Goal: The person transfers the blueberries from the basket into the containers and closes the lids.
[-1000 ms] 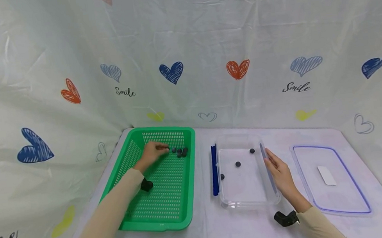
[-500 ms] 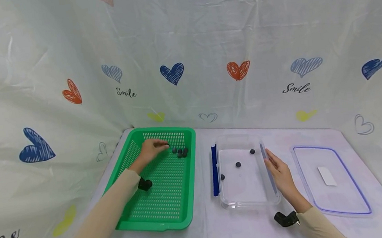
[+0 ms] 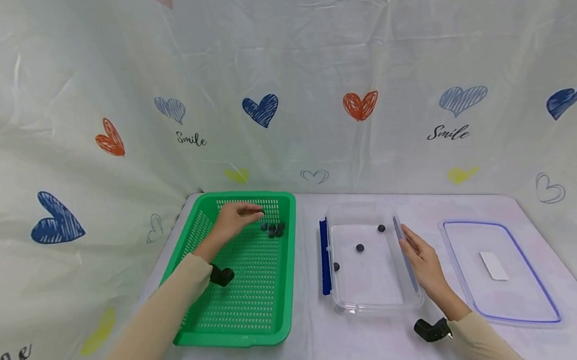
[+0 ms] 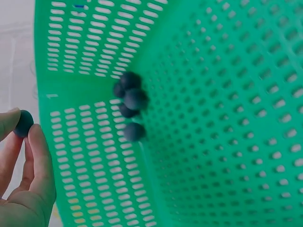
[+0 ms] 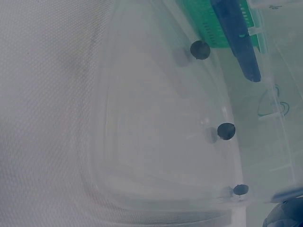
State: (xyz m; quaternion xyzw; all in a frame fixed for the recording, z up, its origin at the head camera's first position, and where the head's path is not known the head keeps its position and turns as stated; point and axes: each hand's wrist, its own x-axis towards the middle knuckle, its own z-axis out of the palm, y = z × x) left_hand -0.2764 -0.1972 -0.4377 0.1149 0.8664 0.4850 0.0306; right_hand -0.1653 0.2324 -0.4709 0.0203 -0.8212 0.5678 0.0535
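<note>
My left hand (image 3: 234, 219) pinches a small dark ball (image 4: 23, 124) between thumb and fingertips, over the far end of the green basket (image 3: 292, 286). Several more dark balls (image 4: 134, 99) lie bunched in the basket's far right corner. To the right stands a clear plastic box (image 3: 375, 308) with its lid off and three dark balls inside; one of them, a ball (image 3: 360, 248), sits mid-floor. My right hand (image 3: 426, 265) rests against the box's right side, its fingers fairly straight along the flap there. In the right wrist view little of that hand shows.
A clear lid (image 3: 520, 290) with a blue seal and a white label lies flat at the right. A dark blue clip flap (image 3: 324, 257) sticks out on the box's left side. Behind the table hangs a white curtain (image 3: 306, 53) printed with hearts.
My left hand has risen from the basket floor and shifted right and away, carrying the ball. The right hand and the box stay where they were.
</note>
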